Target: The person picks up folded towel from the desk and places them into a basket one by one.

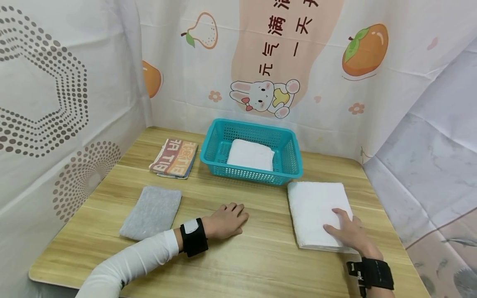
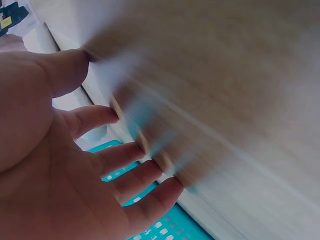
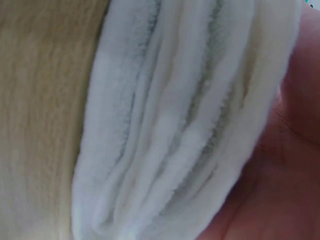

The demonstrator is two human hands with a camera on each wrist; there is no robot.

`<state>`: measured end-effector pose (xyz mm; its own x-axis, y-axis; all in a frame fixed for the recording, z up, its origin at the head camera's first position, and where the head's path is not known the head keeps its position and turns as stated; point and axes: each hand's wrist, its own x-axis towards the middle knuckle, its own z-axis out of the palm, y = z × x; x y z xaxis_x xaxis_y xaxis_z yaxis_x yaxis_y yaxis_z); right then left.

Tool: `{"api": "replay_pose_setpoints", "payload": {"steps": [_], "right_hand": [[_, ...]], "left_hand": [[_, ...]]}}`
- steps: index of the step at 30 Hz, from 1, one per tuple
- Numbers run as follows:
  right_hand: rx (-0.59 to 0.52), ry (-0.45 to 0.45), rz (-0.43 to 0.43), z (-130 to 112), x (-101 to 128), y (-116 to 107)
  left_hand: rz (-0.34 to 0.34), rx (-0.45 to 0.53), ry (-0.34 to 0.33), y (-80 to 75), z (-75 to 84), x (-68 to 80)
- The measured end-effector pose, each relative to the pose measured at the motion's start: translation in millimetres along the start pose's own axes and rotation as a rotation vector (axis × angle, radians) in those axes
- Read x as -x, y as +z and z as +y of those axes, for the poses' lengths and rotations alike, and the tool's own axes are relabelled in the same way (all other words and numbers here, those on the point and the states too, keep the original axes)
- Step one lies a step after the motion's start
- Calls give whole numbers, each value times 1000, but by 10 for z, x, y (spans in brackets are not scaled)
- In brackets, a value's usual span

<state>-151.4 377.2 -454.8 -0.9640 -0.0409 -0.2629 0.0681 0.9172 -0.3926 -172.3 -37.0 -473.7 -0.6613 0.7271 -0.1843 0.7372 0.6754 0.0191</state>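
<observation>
My left hand lies palm down on the wooden table, holding nothing. In the left wrist view its fingers are spread, with the tips on the blurred tabletop. A folded grey towel lies just left of that wrist. My right hand rests flat on the near right part of a folded white towel. The right wrist view shows that towel's stacked edges against my palm. Behind the towel stands a teal plastic basket with another folded white towel inside.
A folded striped towel lies at the back left, beside the basket. Printed curtains close in the table on the left, back and right. The table's front edge is close to my arms. The basket's mesh shows below my left fingers.
</observation>
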Motion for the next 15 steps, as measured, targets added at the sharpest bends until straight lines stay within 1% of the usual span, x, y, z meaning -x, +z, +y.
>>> {"api": "replay_pose_setpoints", "payload": {"steps": [15], "right_hand": [[4, 21, -15, -82, 35, 18]], "left_hand": [[34, -1, 23, -21, 7, 36]]}}
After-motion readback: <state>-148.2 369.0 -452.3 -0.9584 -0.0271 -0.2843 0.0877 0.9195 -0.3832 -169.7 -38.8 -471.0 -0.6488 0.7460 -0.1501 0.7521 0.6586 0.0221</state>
